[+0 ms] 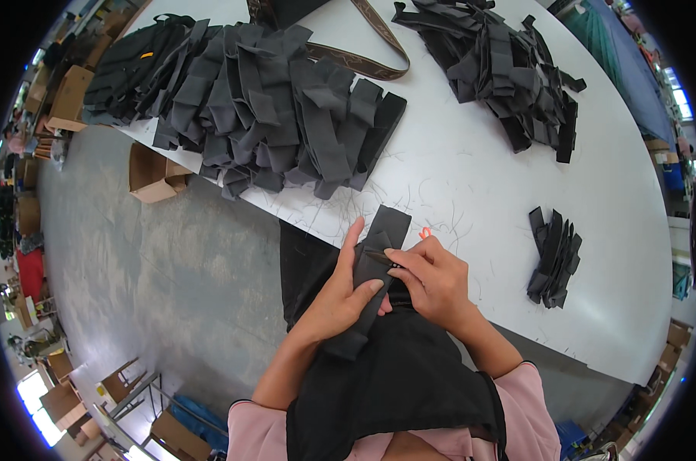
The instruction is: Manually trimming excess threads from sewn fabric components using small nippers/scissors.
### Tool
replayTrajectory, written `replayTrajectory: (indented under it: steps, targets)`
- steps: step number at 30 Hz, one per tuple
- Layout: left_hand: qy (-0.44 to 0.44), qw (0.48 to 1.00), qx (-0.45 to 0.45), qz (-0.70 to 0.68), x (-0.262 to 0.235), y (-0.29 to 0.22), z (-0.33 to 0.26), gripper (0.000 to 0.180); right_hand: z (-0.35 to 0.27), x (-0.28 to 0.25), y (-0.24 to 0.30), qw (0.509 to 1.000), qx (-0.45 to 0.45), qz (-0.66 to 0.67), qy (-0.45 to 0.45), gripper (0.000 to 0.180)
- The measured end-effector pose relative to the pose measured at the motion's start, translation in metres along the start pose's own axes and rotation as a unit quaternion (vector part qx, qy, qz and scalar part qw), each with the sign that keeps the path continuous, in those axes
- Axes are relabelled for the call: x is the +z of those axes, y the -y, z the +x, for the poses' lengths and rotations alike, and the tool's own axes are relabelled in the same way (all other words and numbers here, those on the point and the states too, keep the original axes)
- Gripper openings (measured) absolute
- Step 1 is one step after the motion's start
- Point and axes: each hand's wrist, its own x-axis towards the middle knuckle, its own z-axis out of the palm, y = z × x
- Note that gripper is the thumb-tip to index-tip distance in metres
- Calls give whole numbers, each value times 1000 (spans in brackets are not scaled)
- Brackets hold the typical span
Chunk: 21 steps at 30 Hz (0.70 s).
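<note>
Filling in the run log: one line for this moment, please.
left hand: holds black fabric strip | right hand: pinches small tool on strip | table: large grey strip pile, small stack right

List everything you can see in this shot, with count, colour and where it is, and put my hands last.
fabric strip: one, black, held in both hands at the table edge
big pile of strips: many, dark grey, table's left part
second pile: many, black, table's far right
small stack: several, black, right of the hands
brown strap: one, looped, table's far side
table: one, white, strewn with thread ends
cardboard boxes: several, brown, floor at left
left hand: grips the strip from the left
right hand: pinches the strip, holding a small dark tool
</note>
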Motion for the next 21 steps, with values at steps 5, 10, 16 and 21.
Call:
replayTrajectory:
  steps: [5,10,16,21]
  targets:
    - [-19,999,-10,-34,3,-3,0,78,-10,0,0,994,75,70,-29,26]
    - [-53,999,-6,-10,5,3,9,74,4,4,-2,964,189,185,-14,27]
    - [-83,994,17,-73,0,19,-4,63,-9,23,4,884,284,371,-12,22]
    - [-121,978,-87,-147,3,35,-16,52,-32,45,10,956,125,264,-22,24]
